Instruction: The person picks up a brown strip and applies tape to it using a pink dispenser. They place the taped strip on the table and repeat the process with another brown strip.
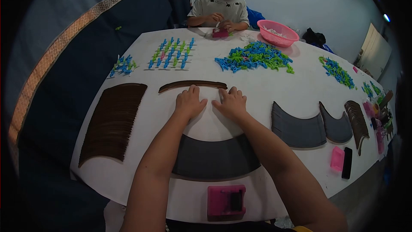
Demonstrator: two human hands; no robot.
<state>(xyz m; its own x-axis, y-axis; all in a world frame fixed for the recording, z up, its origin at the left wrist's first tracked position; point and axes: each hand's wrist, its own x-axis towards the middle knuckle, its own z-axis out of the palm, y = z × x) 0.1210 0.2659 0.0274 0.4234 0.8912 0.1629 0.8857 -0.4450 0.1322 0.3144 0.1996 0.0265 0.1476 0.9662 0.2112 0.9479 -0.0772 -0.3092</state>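
Note:
A short stack of curved brown strips (193, 83) lies across the white table in front of me. My left hand (189, 102) rests at its near edge, fingertips touching it around the middle, thumb apart. Close by, my right hand (231, 104) has its fingers spread and reaches the right end of the strips. Neither hand is closed around anything. Between my forearms a fanned stack of curved dark grey pieces (214, 160) lies on the table. Nearer my body sits a pink box (213, 202) with a black part in it.
A large stack of brown strips (112, 122) lies left. Dark grey stacks (298, 126) lie right, near a small pink tray (337, 159) and black bar (346, 163). Clothespins (257, 56) form piles and rows at the back. A person (221, 8) works opposite, beside a pink basin (279, 38).

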